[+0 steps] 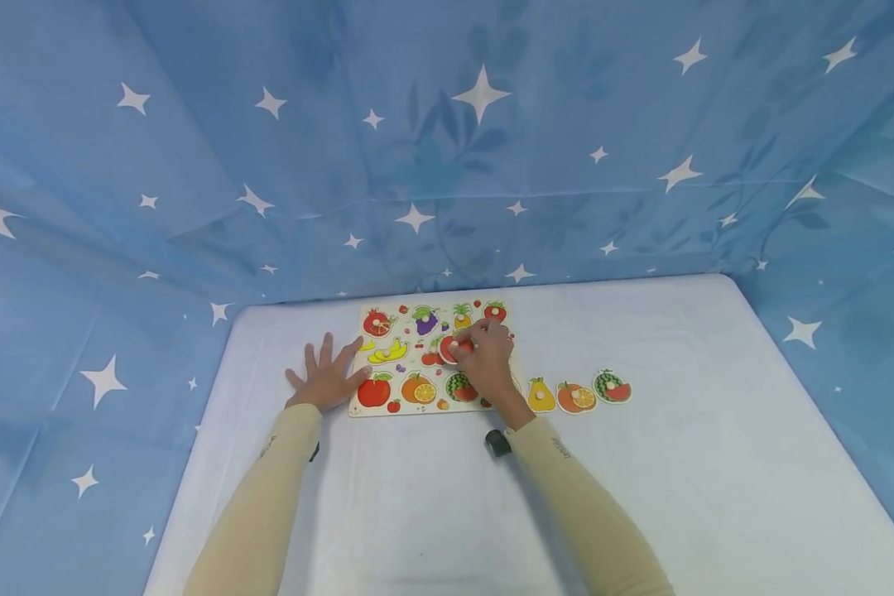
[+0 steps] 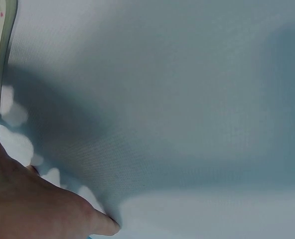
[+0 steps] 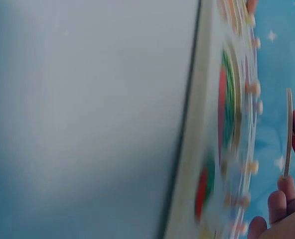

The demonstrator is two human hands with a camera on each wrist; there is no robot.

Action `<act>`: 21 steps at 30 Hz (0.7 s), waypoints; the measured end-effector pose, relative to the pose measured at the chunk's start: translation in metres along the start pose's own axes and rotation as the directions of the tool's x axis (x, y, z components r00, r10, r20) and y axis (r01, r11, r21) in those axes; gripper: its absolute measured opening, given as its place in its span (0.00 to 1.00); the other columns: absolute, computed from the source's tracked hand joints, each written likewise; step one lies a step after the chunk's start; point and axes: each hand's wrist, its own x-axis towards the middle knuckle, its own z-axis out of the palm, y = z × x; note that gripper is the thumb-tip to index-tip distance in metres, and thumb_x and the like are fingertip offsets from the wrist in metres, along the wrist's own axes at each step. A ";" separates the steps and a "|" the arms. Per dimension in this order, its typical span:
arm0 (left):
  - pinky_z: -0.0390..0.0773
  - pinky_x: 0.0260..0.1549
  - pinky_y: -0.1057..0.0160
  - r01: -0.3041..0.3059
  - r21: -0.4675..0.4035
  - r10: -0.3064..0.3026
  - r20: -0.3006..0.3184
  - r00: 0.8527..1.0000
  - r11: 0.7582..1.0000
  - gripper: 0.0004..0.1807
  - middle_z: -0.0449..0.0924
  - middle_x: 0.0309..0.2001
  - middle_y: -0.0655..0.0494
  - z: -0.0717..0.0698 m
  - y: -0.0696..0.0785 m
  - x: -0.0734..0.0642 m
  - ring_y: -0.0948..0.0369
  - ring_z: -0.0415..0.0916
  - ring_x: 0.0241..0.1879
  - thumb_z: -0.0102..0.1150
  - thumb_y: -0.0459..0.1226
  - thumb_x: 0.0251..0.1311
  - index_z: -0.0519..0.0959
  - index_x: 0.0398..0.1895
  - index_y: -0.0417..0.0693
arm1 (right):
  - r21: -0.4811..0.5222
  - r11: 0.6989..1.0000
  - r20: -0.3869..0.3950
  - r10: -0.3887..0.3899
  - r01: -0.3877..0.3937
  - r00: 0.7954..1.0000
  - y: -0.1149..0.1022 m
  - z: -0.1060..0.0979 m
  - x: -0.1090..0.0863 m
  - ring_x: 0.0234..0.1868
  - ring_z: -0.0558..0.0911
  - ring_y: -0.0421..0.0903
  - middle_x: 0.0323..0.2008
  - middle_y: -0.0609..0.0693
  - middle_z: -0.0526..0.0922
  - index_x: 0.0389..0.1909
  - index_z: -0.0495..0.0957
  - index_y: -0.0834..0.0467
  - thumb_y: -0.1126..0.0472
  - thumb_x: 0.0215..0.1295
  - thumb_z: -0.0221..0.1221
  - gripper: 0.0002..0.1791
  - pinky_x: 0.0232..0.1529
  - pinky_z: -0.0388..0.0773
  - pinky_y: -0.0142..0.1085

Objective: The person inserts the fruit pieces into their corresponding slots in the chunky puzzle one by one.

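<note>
A fruit puzzle board (image 1: 382, 409) lies on the table, several knobbed fruit pieces set in it. Over its middle, my right hand (image 1: 490, 361) pinches a red fruit puzzle piece (image 1: 448, 348). In the right wrist view that puzzle piece (image 3: 288, 134) shows edge-on, raised off the board (image 3: 187, 149), with fingertips at its lower edge. Which fruit it depicts is partly covered by the fingers. My left hand (image 1: 328, 381) is spread at the board's left edge, thumb and index fingertip at the edge. The left wrist view shows this hand (image 2: 43, 204) low at the left.
Right of the board, a pear piece (image 1: 540, 396), an orange piece (image 1: 575, 399) and a watermelon piece (image 1: 612, 387) lie in a row on the white table (image 1: 432, 513). A blue curtain with white stars (image 1: 447, 165) hangs behind the table.
</note>
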 end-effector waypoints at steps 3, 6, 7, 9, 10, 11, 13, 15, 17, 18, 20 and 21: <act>0.27 0.67 0.16 0.001 -0.004 -0.001 0.005 1.000 1.000 0.44 0.23 0.86 0.39 0.000 -0.001 0.002 0.31 0.19 0.81 0.52 0.60 0.77 0.49 0.89 0.63 | -0.039 0.999 0.010 -0.013 0.013 1.000 -0.008 0.015 -0.004 0.58 0.71 0.63 0.50 0.61 0.76 0.38 0.88 0.61 0.62 0.67 0.74 0.07 0.62 0.62 0.67; 0.27 0.67 0.16 0.001 -0.011 -0.001 0.012 1.000 1.000 0.44 0.23 0.86 0.39 0.000 -0.001 0.002 0.31 0.19 0.81 0.52 0.60 0.76 0.49 0.89 0.63 | -0.064 0.998 0.047 0.009 -0.006 0.999 -0.017 0.028 -0.008 0.58 0.71 0.61 0.51 0.59 0.75 0.40 0.88 0.60 0.60 0.69 0.73 0.08 0.62 0.63 0.63; 0.27 0.67 0.16 0.001 -0.011 -0.001 0.014 1.000 1.000 0.44 0.23 0.86 0.39 0.000 -0.001 0.002 0.30 0.19 0.81 0.52 0.60 0.77 0.49 0.89 0.63 | -0.072 0.997 0.059 0.016 -0.012 0.998 -0.020 0.032 -0.009 0.58 0.71 0.60 0.52 0.58 0.75 0.41 0.88 0.60 0.59 0.69 0.73 0.08 0.63 0.63 0.62; 0.27 0.67 0.16 0.001 -0.014 -0.001 0.016 1.000 1.000 0.44 0.24 0.86 0.39 -0.001 0.001 0.001 0.30 0.19 0.81 0.53 0.59 0.77 0.50 0.89 0.63 | -0.077 0.997 0.075 0.025 -0.019 0.997 -0.026 0.038 -0.011 0.58 0.70 0.59 0.52 0.57 0.75 0.42 0.88 0.60 0.58 0.70 0.73 0.09 0.64 0.63 0.62; 0.27 0.67 0.17 0.003 -0.015 -0.003 0.016 1.000 1.000 0.43 0.23 0.86 0.39 -0.002 0.001 0.001 0.31 0.19 0.81 0.52 0.59 0.77 0.49 0.89 0.63 | -0.075 0.997 0.077 0.018 -0.012 0.997 -0.029 0.042 -0.012 0.59 0.70 0.59 0.52 0.58 0.75 0.42 0.88 0.60 0.58 0.70 0.73 0.09 0.64 0.62 0.63; 0.27 0.67 0.16 0.002 -0.014 -0.002 0.014 1.000 1.000 0.43 0.24 0.86 0.39 -0.002 0.002 0.000 0.31 0.19 0.81 0.52 0.59 0.77 0.50 0.89 0.63 | -0.079 0.997 0.077 0.006 0.000 0.997 -0.032 0.045 -0.013 0.59 0.71 0.60 0.52 0.58 0.75 0.42 0.89 0.60 0.58 0.69 0.73 0.09 0.63 0.63 0.63; 0.27 0.67 0.16 0.001 -0.011 -0.001 0.012 1.000 1.000 0.43 0.24 0.86 0.39 -0.003 0.002 -0.001 0.30 0.19 0.81 0.52 0.59 0.78 0.50 0.89 0.62 | -0.082 0.996 0.074 -0.025 0.031 0.997 -0.037 0.052 -0.016 0.58 0.72 0.60 0.51 0.58 0.76 0.42 0.89 0.60 0.59 0.69 0.73 0.08 0.62 0.64 0.63; 0.28 0.67 0.16 -0.001 -0.005 0.001 0.010 1.000 1.000 0.42 0.24 0.86 0.38 -0.004 0.002 -0.001 0.30 0.20 0.81 0.51 0.59 0.78 0.50 0.89 0.62 | -0.089 0.994 0.072 -0.055 0.062 0.996 -0.042 0.059 -0.019 0.58 0.72 0.59 0.51 0.58 0.76 0.42 0.89 0.60 0.60 0.68 0.74 0.08 0.61 0.66 0.63; 0.28 0.67 0.16 -0.003 -0.001 0.003 0.013 1.000 1.000 0.42 0.24 0.86 0.38 -0.004 0.002 0.000 0.30 0.20 0.81 0.51 0.58 0.78 0.50 0.89 0.62 | -0.112 0.990 0.081 -0.078 0.087 0.994 -0.047 0.067 -0.023 0.58 0.72 0.58 0.51 0.57 0.76 0.42 0.89 0.59 0.59 0.68 0.74 0.09 0.60 0.67 0.61; 0.28 0.67 0.16 -0.003 -0.004 0.003 0.016 1.000 1.000 0.42 0.24 0.86 0.38 -0.004 0.002 0.000 0.30 0.20 0.81 0.51 0.58 0.78 0.50 0.89 0.63 | -0.125 0.987 0.084 -0.087 0.097 0.993 -0.049 0.071 -0.025 0.58 0.72 0.57 0.51 0.57 0.76 0.43 0.89 0.59 0.59 0.67 0.74 0.09 0.59 0.67 0.59; 0.28 0.66 0.16 -0.001 -0.006 0.001 0.020 1.000 1.000 0.42 0.25 0.86 0.38 -0.004 0.002 0.001 0.29 0.19 0.81 0.51 0.58 0.78 0.50 0.89 0.63 | -0.148 0.983 0.096 -0.097 0.111 0.991 -0.053 0.079 -0.029 0.58 0.72 0.56 0.51 0.56 0.76 0.43 0.89 0.58 0.58 0.68 0.74 0.09 0.60 0.67 0.58; 0.28 0.66 0.15 0.001 -0.007 -0.001 0.022 1.000 1.000 0.42 0.25 0.86 0.38 -0.004 0.002 0.001 0.29 0.19 0.81 0.51 0.58 0.78 0.50 0.89 0.63 | -0.160 0.980 0.101 -0.105 0.120 0.989 -0.055 0.083 -0.031 0.58 0.71 0.56 0.51 0.55 0.76 0.44 0.89 0.58 0.58 0.68 0.74 0.09 0.60 0.67 0.57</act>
